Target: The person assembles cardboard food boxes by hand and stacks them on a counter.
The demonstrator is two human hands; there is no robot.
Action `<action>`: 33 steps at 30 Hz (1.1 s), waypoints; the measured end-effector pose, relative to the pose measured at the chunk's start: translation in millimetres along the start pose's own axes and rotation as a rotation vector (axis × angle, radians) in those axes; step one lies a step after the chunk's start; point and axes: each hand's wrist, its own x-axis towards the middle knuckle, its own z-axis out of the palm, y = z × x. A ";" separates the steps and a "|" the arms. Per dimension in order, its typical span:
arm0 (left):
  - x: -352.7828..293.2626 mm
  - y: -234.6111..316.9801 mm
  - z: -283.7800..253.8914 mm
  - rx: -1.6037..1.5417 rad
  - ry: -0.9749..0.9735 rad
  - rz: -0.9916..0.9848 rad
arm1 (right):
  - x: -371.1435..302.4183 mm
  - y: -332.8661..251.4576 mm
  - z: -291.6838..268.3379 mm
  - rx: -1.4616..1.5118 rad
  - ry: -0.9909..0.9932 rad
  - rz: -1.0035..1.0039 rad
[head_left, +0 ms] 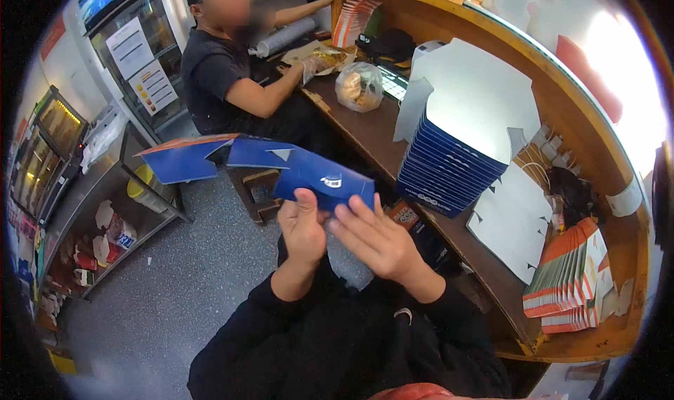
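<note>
A blue cardboard box blank (323, 179), partly folded, stretches out in front of me with its loose panels reaching to the left. My left hand (302, 235) grips its near edge, thumb up against the blue side. At the panel's right end, my right hand (375, 242) presses its fingers along the cardboard; part of its grip is hidden behind the fingers. To the right stands a tall stack of blue boxes (449, 161), nested in one another, with the white inside of the top one showing. Beside the stack lies a flat white cardboard sheet (511, 224).
Orange, white and green folded cartons (569, 280) are piled at the counter's right end. A tied plastic bag (359, 87) sits farther back on the wooden counter (393, 151). A seated co-worker (228, 70) handles food there. A metal shelf unit (112, 189) stands left, near a glass-door fridge (144, 59).
</note>
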 end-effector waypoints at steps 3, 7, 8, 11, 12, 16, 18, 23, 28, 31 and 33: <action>-4.3 -16.4 11.0 -0.196 -0.090 -0.020 | -8.8 9.4 13.3 -0.026 0.150 0.073; -11.8 -32.4 15.9 -0.245 -0.091 -0.071 | -12.9 14.8 25.9 0.002 0.259 0.138; -15.1 -33.6 16.2 -0.244 -0.088 -0.074 | -14.1 15.2 27.2 0.005 0.256 0.140; -18.7 -35.2 10.1 -0.327 -0.147 -0.135 | -16.4 13.7 35.3 0.289 0.462 0.303; -17.3 -31.3 3.2 -0.323 -0.143 -0.132 | -16.0 9.3 35.0 0.296 0.463 0.302; -14.1 -10.5 -24.2 0.246 -0.428 -0.172 | -21.7 4.4 31.9 0.418 0.321 0.409; -12.4 -4.5 -54.3 0.651 -0.528 -0.244 | -26.1 0.6 30.0 0.896 0.104 0.735; -34.8 9.4 -85.8 0.789 -0.822 -0.490 | -18.6 9.7 42.9 0.769 0.120 0.535; -35.4 5.1 -96.4 0.852 -1.256 -0.572 | -35.1 16.1 66.9 0.663 0.125 0.501; -39.8 -2.8 -100.1 0.767 -1.209 -0.535 | -45.4 16.4 64.9 0.672 -0.002 0.642; -41.7 -23.3 -103.7 0.621 -1.158 -0.815 | -53.0 14.8 66.0 0.652 -0.055 0.553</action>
